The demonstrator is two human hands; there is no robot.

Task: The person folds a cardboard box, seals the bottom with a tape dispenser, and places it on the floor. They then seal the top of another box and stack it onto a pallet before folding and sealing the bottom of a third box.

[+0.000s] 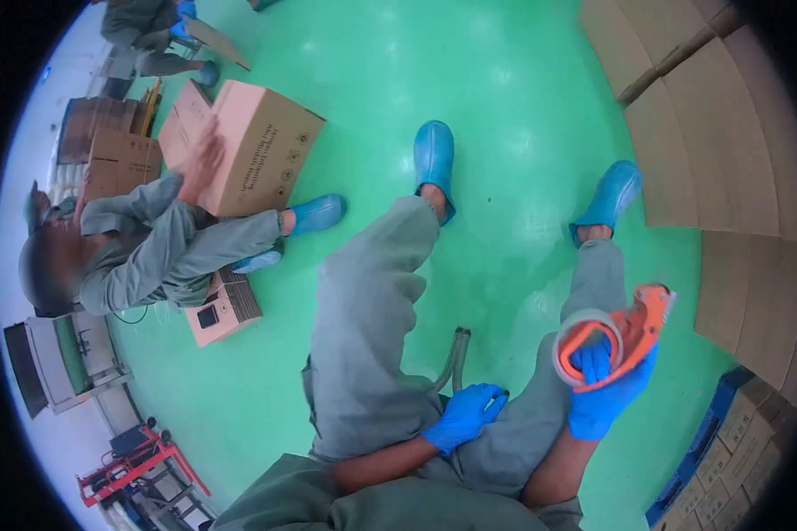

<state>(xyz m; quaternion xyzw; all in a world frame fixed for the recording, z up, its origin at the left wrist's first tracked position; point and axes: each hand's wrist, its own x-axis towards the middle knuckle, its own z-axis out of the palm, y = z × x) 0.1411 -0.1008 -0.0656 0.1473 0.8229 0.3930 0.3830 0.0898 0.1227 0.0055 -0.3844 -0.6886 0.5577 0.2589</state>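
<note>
My right hand (611,389), in a blue glove, is wrapped round an orange tape dispenser (642,327) that carries a roll of tape. It is held up over my right leg. My left hand (469,416), also gloved in blue, rests between my thighs, near a metal stool leg (454,361). Its fingers are bent and pressed together, and whether anything is in them is hidden. I am seated with both legs stretched forward in blue clogs.
A seated co-worker (142,239) on the left holds an open cardboard box (257,150). Another person (146,35) stands at the top left. Stacked cartons (717,133) line the right. A blue pallet (700,442) and a red trolley (142,469) stand lower down.
</note>
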